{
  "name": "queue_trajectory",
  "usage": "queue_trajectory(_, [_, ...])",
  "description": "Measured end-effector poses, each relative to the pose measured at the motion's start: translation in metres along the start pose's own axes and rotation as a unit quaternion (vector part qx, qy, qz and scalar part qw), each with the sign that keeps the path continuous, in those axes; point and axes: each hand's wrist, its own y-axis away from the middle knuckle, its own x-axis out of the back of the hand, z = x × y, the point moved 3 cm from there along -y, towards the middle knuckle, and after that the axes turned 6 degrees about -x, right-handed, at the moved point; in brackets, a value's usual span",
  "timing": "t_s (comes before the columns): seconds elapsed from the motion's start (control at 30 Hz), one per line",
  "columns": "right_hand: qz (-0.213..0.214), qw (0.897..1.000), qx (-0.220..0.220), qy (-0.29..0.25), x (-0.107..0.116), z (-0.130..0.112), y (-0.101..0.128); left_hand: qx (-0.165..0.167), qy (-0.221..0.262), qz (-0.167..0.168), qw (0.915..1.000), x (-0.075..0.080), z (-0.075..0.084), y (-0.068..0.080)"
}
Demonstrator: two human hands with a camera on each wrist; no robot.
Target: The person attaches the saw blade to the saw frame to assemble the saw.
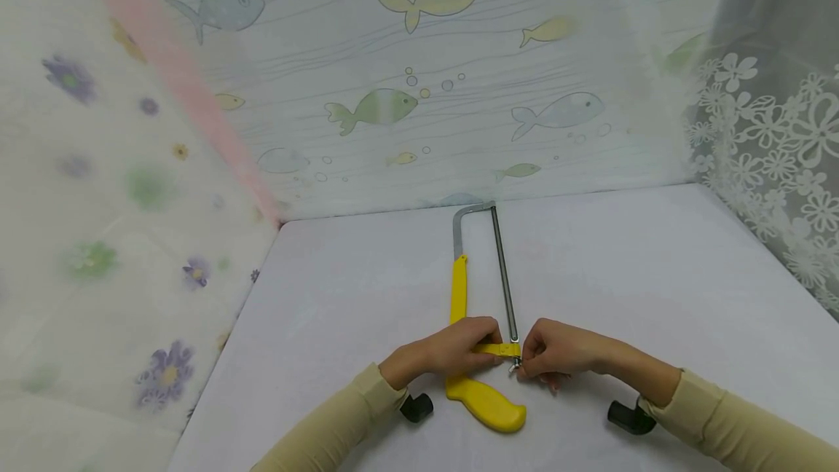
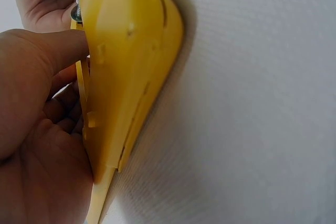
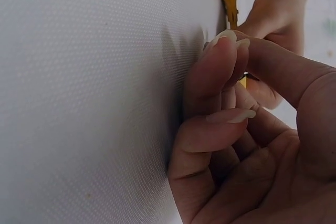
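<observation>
A hacksaw (image 1: 489, 406) with a yellow handle and a grey curved front frame lies on the white table, its blade side to the right. My left hand (image 1: 459, 347) grips its yellow frame just above the handle, near the short yellow arm (image 1: 501, 349). In the left wrist view the thumb of the left hand (image 2: 37, 93) lies against the yellow handle (image 2: 123, 61). At the rear end of the blade is a small metal wing nut (image 1: 514, 366). My right hand (image 1: 566, 349), fingers curled, pinches at it. In the right wrist view the fingertips (image 3: 218, 59) hide the nut.
The white tabletop (image 1: 354, 275) spreads around the saw. Fish-patterned cloth (image 1: 367, 57) hangs behind it, flowered cloth (image 1: 92, 239) on the left and lace (image 1: 780, 137) on the right. Black wrist devices (image 1: 631, 417) sit under both forearms.
</observation>
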Motion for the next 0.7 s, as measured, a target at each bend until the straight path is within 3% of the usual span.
queue_trajectory(0.33, [0.013,1.0,0.0,0.009,-0.0004,-0.0011,0.0004,-0.004,-0.001,0.003,1.0,-0.0003,-0.0016,-0.0007])
queue_trajectory(0.7, [-0.016,0.999,-0.004,-0.03,-0.0018,0.0015,0.0001,0.005,0.001,-0.001,1.0,-0.0002,-0.001,0.0003])
